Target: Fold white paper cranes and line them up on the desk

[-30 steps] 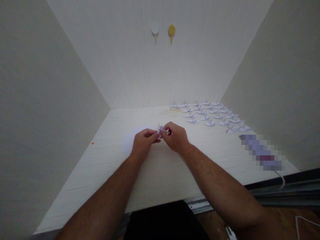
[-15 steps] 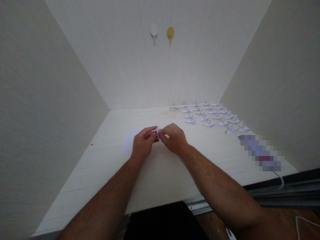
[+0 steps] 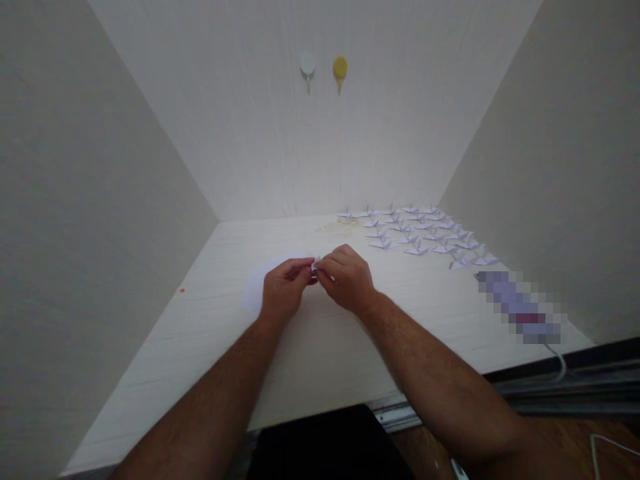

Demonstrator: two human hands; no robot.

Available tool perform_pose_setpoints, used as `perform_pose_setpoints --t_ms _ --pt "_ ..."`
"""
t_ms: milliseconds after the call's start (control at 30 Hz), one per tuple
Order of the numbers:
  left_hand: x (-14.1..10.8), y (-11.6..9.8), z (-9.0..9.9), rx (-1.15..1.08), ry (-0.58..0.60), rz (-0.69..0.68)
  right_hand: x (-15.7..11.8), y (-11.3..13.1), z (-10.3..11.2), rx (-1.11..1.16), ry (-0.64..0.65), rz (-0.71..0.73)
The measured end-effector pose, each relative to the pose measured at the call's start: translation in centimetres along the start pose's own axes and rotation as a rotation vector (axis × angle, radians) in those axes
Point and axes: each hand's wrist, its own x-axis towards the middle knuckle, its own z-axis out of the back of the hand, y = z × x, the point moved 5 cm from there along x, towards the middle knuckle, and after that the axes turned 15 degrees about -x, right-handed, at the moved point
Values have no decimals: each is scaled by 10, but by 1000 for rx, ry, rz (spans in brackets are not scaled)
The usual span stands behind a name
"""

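Observation:
A small piece of folded white paper (image 3: 315, 265) is pinched between my two hands above the middle of the table. My left hand (image 3: 285, 285) grips it from the left, fingers and thumb closed on its edge. From the right, my right hand (image 3: 347, 277) holds it between thumb and fingertips. Most of the paper is hidden by the fingers, so its full shape does not show. Partly behind my left hand lies some flat white paper (image 3: 253, 288). Several folded paper cranes (image 3: 417, 249) stand in rows at the back right.
The pale wooden table (image 3: 210, 353) has walls on three sides. A blurred-out flat object (image 3: 520, 307) with a white cable (image 3: 559, 360) lies at the right. A white hook (image 3: 307, 65) and a yellow hook (image 3: 340, 67) hang on the back wall. A small orange speck (image 3: 183, 291) lies left.
The fingers of both hands have drawn closer together around the paper. Less of it shows now, and it looks smaller between the fingertips.

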Motion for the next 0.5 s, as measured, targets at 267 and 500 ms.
perform_pose_setpoints --t_ms 267,500 --pt "-1 3 -4 46 103 -53 -1 -2 -2 -29 -13 -11" --pt "-2 -2 -5 73 70 -38 -1 -2 -1 -65 -12 -13"
